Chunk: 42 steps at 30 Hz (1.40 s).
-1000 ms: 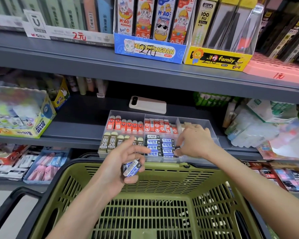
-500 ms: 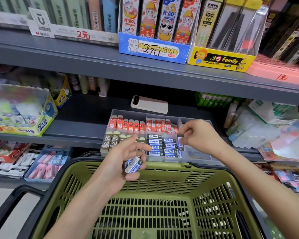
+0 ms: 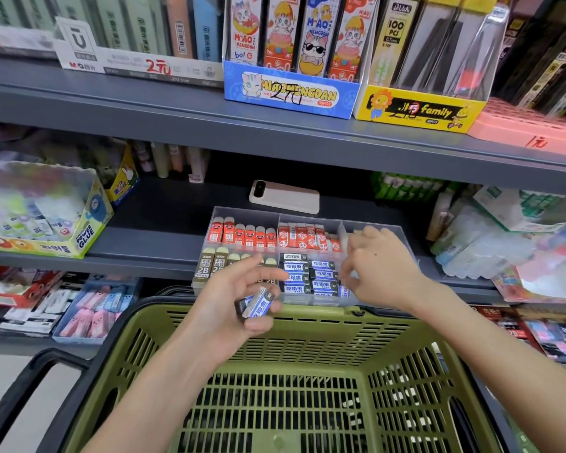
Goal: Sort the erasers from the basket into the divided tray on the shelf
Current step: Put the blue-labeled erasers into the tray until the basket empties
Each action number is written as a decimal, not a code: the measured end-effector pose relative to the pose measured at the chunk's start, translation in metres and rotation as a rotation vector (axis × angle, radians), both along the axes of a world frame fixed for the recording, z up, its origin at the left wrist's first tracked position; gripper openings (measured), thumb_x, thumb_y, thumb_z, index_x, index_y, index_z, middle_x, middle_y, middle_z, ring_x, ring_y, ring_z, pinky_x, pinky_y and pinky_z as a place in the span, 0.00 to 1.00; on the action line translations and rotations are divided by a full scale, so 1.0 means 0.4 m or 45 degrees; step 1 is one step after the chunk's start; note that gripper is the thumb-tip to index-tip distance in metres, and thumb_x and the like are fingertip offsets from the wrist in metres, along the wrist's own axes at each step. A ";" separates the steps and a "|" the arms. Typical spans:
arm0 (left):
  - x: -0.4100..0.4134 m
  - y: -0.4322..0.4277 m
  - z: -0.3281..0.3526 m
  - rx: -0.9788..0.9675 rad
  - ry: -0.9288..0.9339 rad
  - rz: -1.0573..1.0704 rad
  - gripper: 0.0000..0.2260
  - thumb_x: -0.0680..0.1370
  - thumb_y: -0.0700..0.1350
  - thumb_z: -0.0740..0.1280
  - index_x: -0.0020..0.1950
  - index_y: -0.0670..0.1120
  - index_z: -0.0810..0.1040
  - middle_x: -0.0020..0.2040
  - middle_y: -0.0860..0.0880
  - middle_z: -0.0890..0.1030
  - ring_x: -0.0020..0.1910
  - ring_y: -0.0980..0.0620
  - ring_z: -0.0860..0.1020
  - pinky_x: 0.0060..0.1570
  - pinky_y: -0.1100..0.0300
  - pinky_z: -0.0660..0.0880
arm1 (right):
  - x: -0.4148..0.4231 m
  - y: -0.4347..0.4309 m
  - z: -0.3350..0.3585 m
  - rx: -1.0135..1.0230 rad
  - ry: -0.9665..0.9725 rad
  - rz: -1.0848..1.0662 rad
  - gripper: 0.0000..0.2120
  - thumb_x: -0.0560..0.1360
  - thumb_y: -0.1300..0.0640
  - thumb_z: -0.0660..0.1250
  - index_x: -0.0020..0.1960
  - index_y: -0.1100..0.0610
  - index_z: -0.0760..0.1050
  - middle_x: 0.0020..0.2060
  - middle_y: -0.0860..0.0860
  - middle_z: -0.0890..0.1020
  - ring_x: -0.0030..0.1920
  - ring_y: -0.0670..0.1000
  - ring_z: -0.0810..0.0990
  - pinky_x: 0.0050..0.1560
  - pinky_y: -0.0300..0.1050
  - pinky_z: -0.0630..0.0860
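Since the earlier moment our right hand [image 3: 383,273] has come down from the middle of the divided tray [image 3: 242,214] to its front right part, while our left hand [image 3: 229,302] has kept its place. At 9 o'clock a yellow glue box [image 3: 46,248] stands on the grey shelf [image 3: 151,238]. At 8 o'clock of the tray the left hand is above the far rim of the green basket [image 3: 307,325], which fills the picture at 6 o'clock. Its thumb and fingers are curled around blue-and-white erasers [image 3: 258,304]; how many, we cannot count. The tray stands at the shelf's front edge. Its back compartments hold red erasers [image 3: 242,235], the front left one brown 2B erasers [image 3: 206,266], and the front middle one blue erasers [image 3: 307,277] in rows. At 12 o'clock of the tray a pale phone [image 3: 285,199] lies flat. At 3 o'clock of the left hand, the right hand hangs over the tray with fingers bent down beside the blue rows. They are blurred, so we cannot tell if they pinch anything.
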<state>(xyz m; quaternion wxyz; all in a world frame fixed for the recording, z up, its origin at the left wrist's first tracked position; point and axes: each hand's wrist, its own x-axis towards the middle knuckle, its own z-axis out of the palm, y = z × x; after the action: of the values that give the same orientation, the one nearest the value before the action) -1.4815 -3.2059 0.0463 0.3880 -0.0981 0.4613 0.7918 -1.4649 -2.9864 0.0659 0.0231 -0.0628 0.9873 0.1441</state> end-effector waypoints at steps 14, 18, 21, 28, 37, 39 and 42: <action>0.016 0.039 0.025 0.154 -0.070 0.051 0.24 0.65 0.33 0.68 0.62 0.36 0.72 0.48 0.34 0.83 0.43 0.41 0.84 0.31 0.57 0.79 | 0.042 -0.113 0.054 -1.414 -0.188 0.005 0.05 0.71 0.56 0.72 0.45 0.55 0.83 0.43 0.51 0.79 0.47 0.49 0.76 0.55 0.41 0.69; 0.019 0.040 0.032 0.244 -0.130 0.009 0.21 0.67 0.31 0.64 0.60 0.32 0.73 0.51 0.31 0.81 0.48 0.33 0.82 0.35 0.50 0.81 | 0.044 -0.088 0.051 -1.587 -0.278 0.006 0.03 0.70 0.58 0.73 0.39 0.52 0.81 0.36 0.47 0.81 0.38 0.43 0.77 0.43 0.33 0.73; 0.014 0.031 0.037 0.319 -0.191 0.052 0.18 0.70 0.27 0.59 0.60 0.31 0.72 0.53 0.27 0.78 0.51 0.27 0.79 0.49 0.39 0.79 | 0.033 -0.047 0.040 -1.750 -0.149 -0.143 0.05 0.70 0.59 0.73 0.38 0.50 0.80 0.32 0.44 0.81 0.35 0.40 0.77 0.41 0.33 0.73; 0.017 -0.013 0.032 0.125 0.012 -0.046 0.23 0.66 0.28 0.63 0.61 0.35 0.75 0.58 0.30 0.77 0.56 0.36 0.80 0.57 0.47 0.77 | 0.010 0.009 -0.027 -1.062 -0.008 -0.351 0.05 0.67 0.50 0.76 0.36 0.50 0.82 0.35 0.43 0.82 0.36 0.39 0.75 0.36 0.32 0.67; 0.029 0.027 0.050 0.194 0.023 -0.045 0.26 0.70 0.35 0.64 0.68 0.44 0.71 0.57 0.30 0.78 0.54 0.34 0.80 0.58 0.40 0.73 | 0.033 -0.006 -0.034 -0.870 0.310 -0.116 0.09 0.74 0.48 0.68 0.46 0.51 0.84 0.44 0.46 0.79 0.51 0.51 0.72 0.54 0.45 0.64; 0.027 0.038 0.050 0.240 0.017 -0.086 0.30 0.70 0.34 0.64 0.72 0.47 0.66 0.57 0.31 0.79 0.55 0.34 0.80 0.58 0.39 0.73 | 0.048 -0.031 -0.013 -1.183 0.316 -0.023 0.08 0.74 0.49 0.68 0.49 0.50 0.83 0.44 0.44 0.79 0.51 0.49 0.71 0.54 0.42 0.63; 0.024 0.053 0.054 0.393 -0.034 -0.104 0.34 0.68 0.31 0.64 0.73 0.47 0.63 0.60 0.31 0.77 0.55 0.33 0.79 0.52 0.39 0.77 | 0.070 -0.068 0.010 -1.337 0.157 0.184 0.11 0.71 0.46 0.70 0.52 0.47 0.81 0.45 0.42 0.78 0.51 0.44 0.70 0.55 0.37 0.64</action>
<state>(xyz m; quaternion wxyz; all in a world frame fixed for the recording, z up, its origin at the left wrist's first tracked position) -1.4719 -3.1847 0.0678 0.4366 -0.0290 0.3325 0.8354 -1.4371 -3.0137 0.0700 -0.0793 -0.1252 0.9192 -0.3649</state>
